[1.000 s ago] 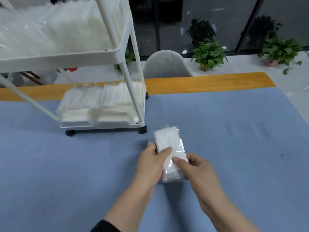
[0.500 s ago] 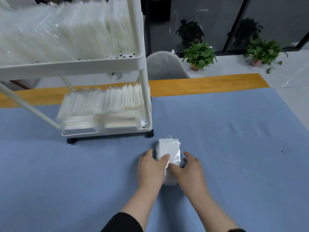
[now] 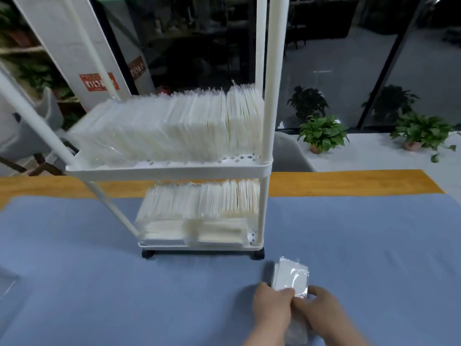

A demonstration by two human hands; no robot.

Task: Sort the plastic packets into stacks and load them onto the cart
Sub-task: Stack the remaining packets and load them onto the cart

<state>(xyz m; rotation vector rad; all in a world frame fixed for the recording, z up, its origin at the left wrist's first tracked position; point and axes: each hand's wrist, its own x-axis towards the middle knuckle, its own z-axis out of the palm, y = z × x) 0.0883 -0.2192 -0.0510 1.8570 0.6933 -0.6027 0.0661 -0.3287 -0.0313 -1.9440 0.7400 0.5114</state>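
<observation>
Near edge, hands: left hand (image 3: 272,312) and right hand (image 3: 321,314) both pinch the packet stack (image 3: 290,277), thumbs on top
Packet stack: on blue cloth (image 3: 99,283), just right of cart front
Cart (image 3: 169,169): white, both visible shelves packed with upright packets
Beyond: potted plants (image 3: 323,133)
</observation>
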